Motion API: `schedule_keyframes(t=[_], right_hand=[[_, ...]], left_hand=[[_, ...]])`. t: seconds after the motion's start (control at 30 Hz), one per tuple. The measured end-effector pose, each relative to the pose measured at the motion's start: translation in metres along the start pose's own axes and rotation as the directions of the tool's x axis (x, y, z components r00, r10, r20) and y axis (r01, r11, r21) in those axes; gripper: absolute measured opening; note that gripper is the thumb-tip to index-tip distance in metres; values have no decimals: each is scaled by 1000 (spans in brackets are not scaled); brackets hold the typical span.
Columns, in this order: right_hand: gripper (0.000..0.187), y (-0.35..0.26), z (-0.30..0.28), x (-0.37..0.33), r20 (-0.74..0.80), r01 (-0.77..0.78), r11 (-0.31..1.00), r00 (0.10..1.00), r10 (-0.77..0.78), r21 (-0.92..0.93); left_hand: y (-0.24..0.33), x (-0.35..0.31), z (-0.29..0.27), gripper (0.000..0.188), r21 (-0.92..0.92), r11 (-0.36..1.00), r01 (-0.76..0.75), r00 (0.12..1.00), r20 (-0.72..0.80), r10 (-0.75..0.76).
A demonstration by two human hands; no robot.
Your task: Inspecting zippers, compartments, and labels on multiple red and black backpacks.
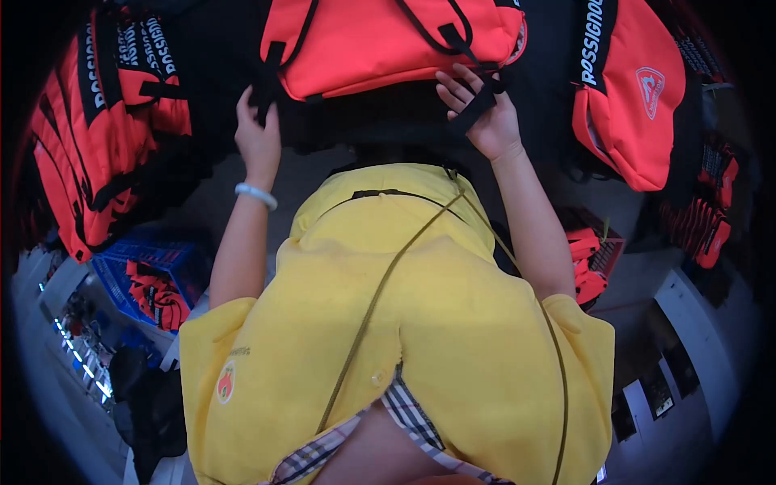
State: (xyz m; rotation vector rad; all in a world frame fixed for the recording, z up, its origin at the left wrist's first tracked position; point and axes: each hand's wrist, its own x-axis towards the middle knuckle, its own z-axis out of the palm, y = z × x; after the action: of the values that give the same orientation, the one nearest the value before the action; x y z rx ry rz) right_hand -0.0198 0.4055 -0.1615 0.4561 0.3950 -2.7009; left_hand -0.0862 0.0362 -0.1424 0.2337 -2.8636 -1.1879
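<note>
A bright red-orange backpack with black shoulder straps lies on a black surface in front of me, its upper part cut off by the picture's edge. At its lower left corner, my left hand has thumb and fingers around a black strap, hard to make out against the dark surface. My right hand, palm turned up, holds another black strap at the lower right corner. This strap crosses the palm under the thumb, while the other fingers are loosely curled beside the bag's bottom edge.
Several stacked red-orange bags stand at the left, and another red bag lies at the right. Below the left stack is a blue crate with red pieces inside. A dark red crate stands behind my right arm. More red bags sit far right.
</note>
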Motion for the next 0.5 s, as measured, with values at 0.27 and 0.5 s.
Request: schedule_keyframes(t=[0.27, 0.5], right_hand=[[45, 27, -4, -33, -148, 60, 984, 988, -35, 166], [47, 36, 12, -32, -106, -7, 990, 994, 22, 140]], left_hand=[[-116, -94, -58, 20, -78, 935, 345, 929, 166, -329], [-82, -104, -81, 33, -447, 314, 838, 524, 496, -692]])
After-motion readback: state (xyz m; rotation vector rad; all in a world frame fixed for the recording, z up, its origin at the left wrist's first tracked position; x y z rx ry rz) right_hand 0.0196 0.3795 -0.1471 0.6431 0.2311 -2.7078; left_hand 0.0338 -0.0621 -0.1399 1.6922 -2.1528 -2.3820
